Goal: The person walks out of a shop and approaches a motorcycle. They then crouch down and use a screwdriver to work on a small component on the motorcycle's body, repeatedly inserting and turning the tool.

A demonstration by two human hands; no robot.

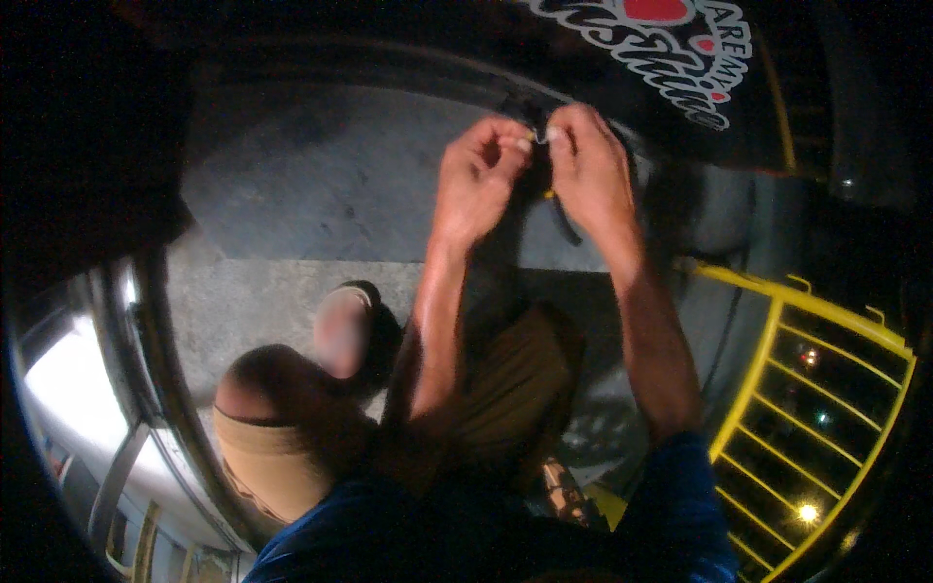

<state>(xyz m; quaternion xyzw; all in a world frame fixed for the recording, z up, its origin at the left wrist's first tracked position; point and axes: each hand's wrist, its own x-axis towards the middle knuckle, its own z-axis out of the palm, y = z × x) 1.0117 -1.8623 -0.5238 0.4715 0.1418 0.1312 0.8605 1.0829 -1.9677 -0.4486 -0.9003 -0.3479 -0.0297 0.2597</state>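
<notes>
Both hands are raised close together in front of a dark curved surface. The fingers of my left hand [479, 170] are pinched at the end of a small, thin, pale wire-like piece [541, 138]. From the other side, my right hand [591, 160] pinches the same piece between thumb and fingers. Its exact kind is too small and dim to make out. Below the right fingers hangs a short dark strip [567, 222], a yellow bit showing at its upper end. Whether it joins the piece in my fingertips is hidden.
A dark panel [641, 92] with a white-and-red decal rises beyond my hands. On the right stands a yellow barred railing [777, 311]. Grey flooring [262, 291] lies below, with my bent knee [258, 398] at the left. A bright white light [78, 379] glows at far left.
</notes>
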